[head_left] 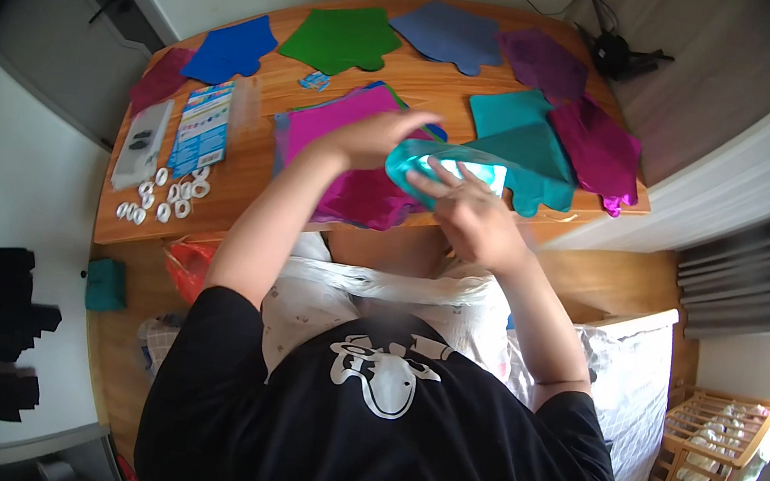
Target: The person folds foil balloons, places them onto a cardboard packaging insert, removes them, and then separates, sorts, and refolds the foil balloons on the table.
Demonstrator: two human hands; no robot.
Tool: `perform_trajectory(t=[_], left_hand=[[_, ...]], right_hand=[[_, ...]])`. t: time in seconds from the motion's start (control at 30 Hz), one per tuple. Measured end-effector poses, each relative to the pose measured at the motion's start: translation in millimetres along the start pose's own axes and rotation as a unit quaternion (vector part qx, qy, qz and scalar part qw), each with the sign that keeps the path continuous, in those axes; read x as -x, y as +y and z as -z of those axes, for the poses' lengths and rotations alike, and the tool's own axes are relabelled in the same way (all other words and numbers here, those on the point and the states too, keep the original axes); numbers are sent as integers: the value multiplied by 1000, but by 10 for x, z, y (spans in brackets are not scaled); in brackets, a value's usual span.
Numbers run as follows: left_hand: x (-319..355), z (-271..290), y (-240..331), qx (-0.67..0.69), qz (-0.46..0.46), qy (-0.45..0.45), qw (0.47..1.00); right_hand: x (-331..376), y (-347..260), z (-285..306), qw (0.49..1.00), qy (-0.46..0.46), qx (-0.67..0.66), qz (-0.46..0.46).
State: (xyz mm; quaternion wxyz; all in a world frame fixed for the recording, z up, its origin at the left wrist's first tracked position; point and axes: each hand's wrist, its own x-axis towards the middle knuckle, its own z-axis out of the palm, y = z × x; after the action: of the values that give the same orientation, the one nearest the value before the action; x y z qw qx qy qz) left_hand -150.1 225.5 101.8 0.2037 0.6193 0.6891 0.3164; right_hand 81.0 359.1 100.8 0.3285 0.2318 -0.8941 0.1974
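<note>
Above the near edge of the table, a shiny teal foil piece (404, 167) is bent into a curved loop between my hands; it looks like a flat, uninflated foil balloon. My right hand (480, 222) grips it from the near side, some fingers lying across the bright foil. My left hand (381, 140) is just left of the loop, its fingers stretched out to the right, with nothing seen in them. Under my left hand lies a stack of foil pieces, magenta (322, 130) on top, with a darker pink shiny piece (366, 201) nearest me.
Around the table (252, 140) lie flat foil pieces: blue (232, 50), green (342, 38), slate blue (446, 34), purple (544, 64), teal (517, 127) and magenta (601, 152). At left are a blue printed card (202, 131), a clear packet (142, 145) and several white rings (182, 194).
</note>
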Motion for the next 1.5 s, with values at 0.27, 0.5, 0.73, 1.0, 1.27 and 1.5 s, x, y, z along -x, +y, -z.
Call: perform_trajectory(t=[0.27,0.5,0.73,1.0,1.27,1.5], left_hand=[[1534,1290,-118,-141,288,29,947],[1632,1291,-438,-216,184,-21,959],[1372,1260,-553,-254,114,-16,960],[1467,1330,-650,-128,74,46,988],[1366,1318,-569,-196,163,-101,962],[1209,1304,-813,-197,121,-135,963]], right_hand=[[-143,130,-459,968,-206,-143,11],[-516,114,-487,938,-313,-136,-62],[-654,-10,-584,956,-237,-165,-53],[-827,30,-888,950,-297,-78,-59],[-603,-70,-579,973,-153,-81,-151],[-62,-81,-138,941,-19,84,-328]])
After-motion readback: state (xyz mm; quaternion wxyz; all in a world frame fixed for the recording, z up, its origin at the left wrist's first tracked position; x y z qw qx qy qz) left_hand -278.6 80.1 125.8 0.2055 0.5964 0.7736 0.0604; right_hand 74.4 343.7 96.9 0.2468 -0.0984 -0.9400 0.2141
